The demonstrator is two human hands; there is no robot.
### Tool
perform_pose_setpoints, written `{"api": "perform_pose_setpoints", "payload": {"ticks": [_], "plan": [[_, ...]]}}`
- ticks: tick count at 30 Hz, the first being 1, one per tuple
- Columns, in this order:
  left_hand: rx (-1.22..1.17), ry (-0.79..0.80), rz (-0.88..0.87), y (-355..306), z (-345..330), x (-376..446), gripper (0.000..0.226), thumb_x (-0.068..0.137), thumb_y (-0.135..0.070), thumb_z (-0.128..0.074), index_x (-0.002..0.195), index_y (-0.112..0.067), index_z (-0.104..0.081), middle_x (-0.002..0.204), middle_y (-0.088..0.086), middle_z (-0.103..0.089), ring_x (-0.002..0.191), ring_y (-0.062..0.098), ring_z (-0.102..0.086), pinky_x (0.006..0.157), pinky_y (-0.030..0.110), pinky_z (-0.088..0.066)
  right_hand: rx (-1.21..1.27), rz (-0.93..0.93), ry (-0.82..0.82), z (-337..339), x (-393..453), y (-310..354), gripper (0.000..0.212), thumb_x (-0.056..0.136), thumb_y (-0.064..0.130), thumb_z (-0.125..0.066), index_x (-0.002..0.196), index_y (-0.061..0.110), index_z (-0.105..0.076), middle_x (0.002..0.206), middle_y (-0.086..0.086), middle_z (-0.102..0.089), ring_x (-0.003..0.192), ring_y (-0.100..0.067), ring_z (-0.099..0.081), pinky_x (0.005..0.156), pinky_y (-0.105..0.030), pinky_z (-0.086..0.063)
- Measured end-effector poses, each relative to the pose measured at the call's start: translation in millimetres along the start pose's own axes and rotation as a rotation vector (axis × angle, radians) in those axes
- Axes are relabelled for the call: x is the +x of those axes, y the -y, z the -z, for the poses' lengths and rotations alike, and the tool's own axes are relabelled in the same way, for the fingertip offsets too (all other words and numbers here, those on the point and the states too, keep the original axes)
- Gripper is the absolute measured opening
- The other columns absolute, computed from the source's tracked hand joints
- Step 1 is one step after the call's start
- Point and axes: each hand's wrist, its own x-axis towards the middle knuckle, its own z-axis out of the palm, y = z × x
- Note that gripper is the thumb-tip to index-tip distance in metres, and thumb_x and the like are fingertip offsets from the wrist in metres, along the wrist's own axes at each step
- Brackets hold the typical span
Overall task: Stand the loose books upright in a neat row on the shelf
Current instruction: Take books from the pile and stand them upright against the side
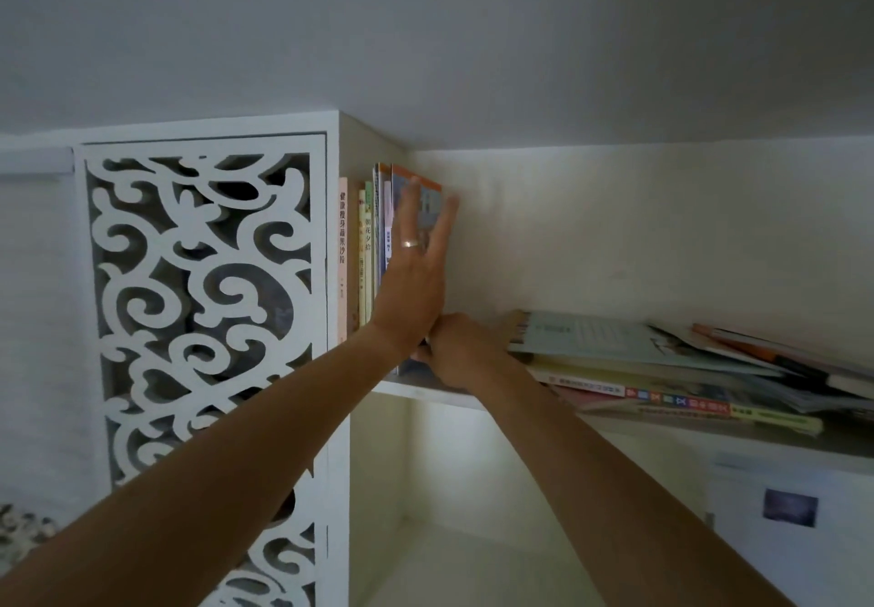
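Up on the shelf (pixel 425 391), the left hand (pixel 416 275) lies flat against the cover of the outermost upright book (pixel 428 197), fingers straight and spread, a ring (pixel 409 243) on one of them. Just below it, the right hand (pixel 454 351) curls its fingers round the bottom near corner of that same book, at the shelf's front edge. That book has an orange top band and closes a short row of upright books (pixel 364 247) packed against the left wall of the compartment; the leftmost spine is pink with dark characters. Right of the hands, touching or nearly touching the right hand, a loose pile (pixel 662 370) of books lies flat and askew, a pale green cover on top and a yellow-and-red spine at the bottom near edge. Left of the compartment stands a white carved panel (pixel 203 299) with scroll cutouts. Below the shelf is another open compartment, and at lower right a white surface bearing a small dark label (pixel 790 507).
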Motion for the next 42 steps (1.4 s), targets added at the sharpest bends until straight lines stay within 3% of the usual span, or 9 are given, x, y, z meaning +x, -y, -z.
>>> {"api": "perform_pose_setpoints", "payload": {"ticks": [3, 7, 11, 17, 21, 25, 30, 34, 42], "plan": [[0.279, 0.034, -0.307, 6.8, 3.7, -8.4, 0.054, 0.094, 0.001, -0.055, 0.146, -0.015, -0.052, 0.167, 0.025, -0.020, 0.157, 0.041, -0.009, 0.127, 0.054, -0.017, -0.008, 0.036, 0.050, -1.8, 0.3, -0.3, 0.038, 0.100, 0.046, -0.059, 0.120, 0.014, -0.059, 0.109, -0.008, -0.068, 0.083, -0.019, -0.055, 0.082, -0.036, -0.050], [0.618, 0.415, -0.439, 7.1, 8.3, -7.8, 0.031, 0.101, -0.013, -0.053, 0.127, -0.013, -0.069, 0.139, 0.013, -0.063, 0.141, 0.032, -0.047, 0.124, 0.042, -0.028, -0.066, 0.069, 0.131, 5.4, -7.1, 5.1, 0.036, 0.100, 0.042, -0.060, 0.115, 0.010, -0.063, 0.102, -0.009, -0.067, 0.080, -0.018, -0.056, 0.073, -0.031, -0.043], [0.659, 0.565, -0.263, -9.8, 10.2, 4.6, 0.028, 0.101, -0.007, -0.050, 0.119, -0.007, -0.072, 0.124, 0.012, -0.070, 0.128, 0.031, -0.057, 0.120, 0.040, -0.031, -0.120, 0.087, 0.074, 24.4, -31.9, 0.5, 0.019, 0.101, 0.031, -0.059, 0.095, 0.013, -0.059, 0.079, 0.000, -0.053, 0.077, -0.019, -0.055, 0.068, -0.031, -0.039], [0.272, 0.382, 0.148, -49.6, 5.8, 24.8, 0.027, 0.094, -0.015, -0.049, 0.096, -0.003, -0.073, 0.098, 0.020, -0.071, 0.098, 0.035, -0.067, 0.099, 0.041, -0.048, -0.133, 0.029, -0.266, 58.2, -62.5, -40.5, 0.028, 0.101, 0.013, -0.055, 0.127, 0.011, -0.063, 0.115, -0.013, -0.065, 0.104, -0.031, -0.066, 0.075, -0.033, -0.043], [0.125, 0.315, 0.356, -70.2, -8.6, 37.6, 0.034, 0.089, -0.029, -0.048, 0.098, -0.004, -0.068, 0.108, 0.026, -0.069, 0.112, 0.043, -0.062, 0.116, 0.059, -0.032, -0.262, -0.065, -0.418, 91.2, -86.1, -80.7, 0.030, 0.097, 0.007, -0.055, 0.126, 0.011, -0.063, 0.123, -0.012, -0.059, 0.112, -0.030, -0.057, 0.084, -0.036, -0.044], [0.134, 0.379, 0.478, -84.7, -17.4, 40.0, 0.035, 0.091, -0.029, -0.048, 0.107, -0.002, -0.064, 0.129, 0.031, -0.061, 0.132, 0.046, -0.049, 0.123, 0.064, -0.011, -0.381, -0.496, -0.301, 136.6, -124.0, -132.0, 0.049, 0.098, 0.048, -0.057, 0.132, 0.013, -0.057, 0.142, -0.019, -0.046, 0.133, -0.038, -0.039, 0.105, -0.049, -0.037], [-0.023, 0.355, 0.425, -128.4, -27.4, 41.3, 0.027, 0.091, -0.026, -0.049, 0.093, -0.003, -0.062, 0.102, 0.022, -0.062, 0.103, 0.042, -0.059, 0.096, 0.056, -0.049, -0.258, -0.739, 0.181, 146.9, -142.9, -177.5, 0.125, 0.055, 0.098, -0.037, 0.146, 0.013, -0.052, 0.145, -0.016, -0.054, 0.124, -0.040, -0.056, 0.108, -0.053, -0.046], [-0.176, 0.442, 0.411, -168.6, -35.3, 44.8, 0.022, 0.092, -0.027, -0.050, 0.095, -0.010, -0.063, 0.096, 0.007, -0.052, 0.104, 0.033, -0.060, 0.108, 0.057, -0.037, -0.281, -0.613, 0.147, 145.4, -148.3, -185.9, 0.112, 0.067, 0.097, -0.039, 0.137, 0.012, -0.059, 0.131, -0.013, -0.062, 0.111, -0.035, -0.061, 0.100, -0.046, -0.052], [-0.092, 0.535, 0.733, -145.8, -49.3, 35.4, 0.042, 0.096, -0.030, -0.048, 0.128, -0.003, -0.050, 0.144, 0.025, -0.047, 0.138, 0.043, -0.040, 0.119, 0.065, -0.021, -0.223, -0.364, 0.176, 186.8, -196.7, -207.4, 0.061, 0.086, 0.054, -0.071, 0.138, 0.023, -0.061, 0.135, -0.001, -0.060, 0.112, -0.021, -0.058, 0.082, -0.033, -0.047]]}}
